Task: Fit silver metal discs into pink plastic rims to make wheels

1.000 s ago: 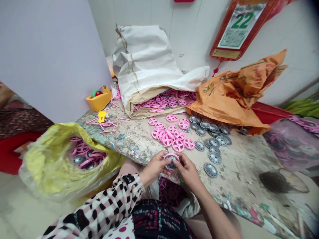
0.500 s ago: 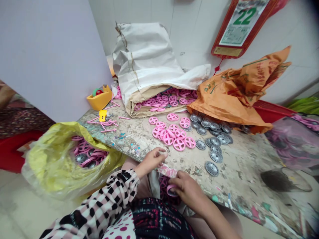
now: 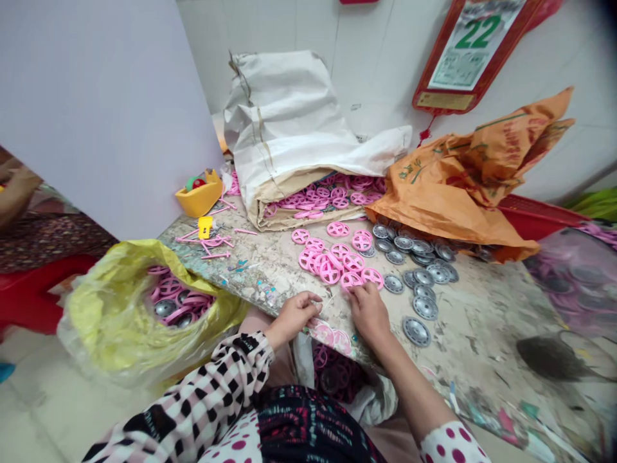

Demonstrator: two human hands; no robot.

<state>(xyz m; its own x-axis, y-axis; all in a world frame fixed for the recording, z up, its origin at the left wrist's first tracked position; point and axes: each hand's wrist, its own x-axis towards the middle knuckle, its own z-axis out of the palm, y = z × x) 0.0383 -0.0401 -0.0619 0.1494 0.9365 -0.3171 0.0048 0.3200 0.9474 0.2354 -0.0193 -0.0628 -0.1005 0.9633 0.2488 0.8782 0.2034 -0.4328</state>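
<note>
My left hand (image 3: 295, 316) is closed in a pinch above the table's front edge. A thin whitish stick (image 3: 328, 301) pokes out from its fingertips. My right hand (image 3: 370, 315) reaches to the front of a loose pile of pink spoked toy wheels (image 3: 330, 271). Its fingers are bent together on the rim of the nearest pink wheel (image 3: 351, 280), partly covering it. Grey hubcap-like discs (image 3: 425, 307) lie to the right of that pile. Below the table edge, between my knees, an open bag holds more pink wheels (image 3: 332, 370), some in shadow.
A white sack (image 3: 289, 109) spills pink wheels at the back, beside an orange sack (image 3: 463, 186) with grey discs. At left stand a yellow bag (image 3: 96, 321) of wheels and a yellow tub (image 3: 198, 198). Pink rods (image 3: 216, 243) lie near it. Another person's arm (image 3: 19, 196) shows far left.
My right hand has moved from above the bag, where it held a pink wheel, up and forward to the pile. That wheel is no longer in it there. My left hand stays nearly in place.
</note>
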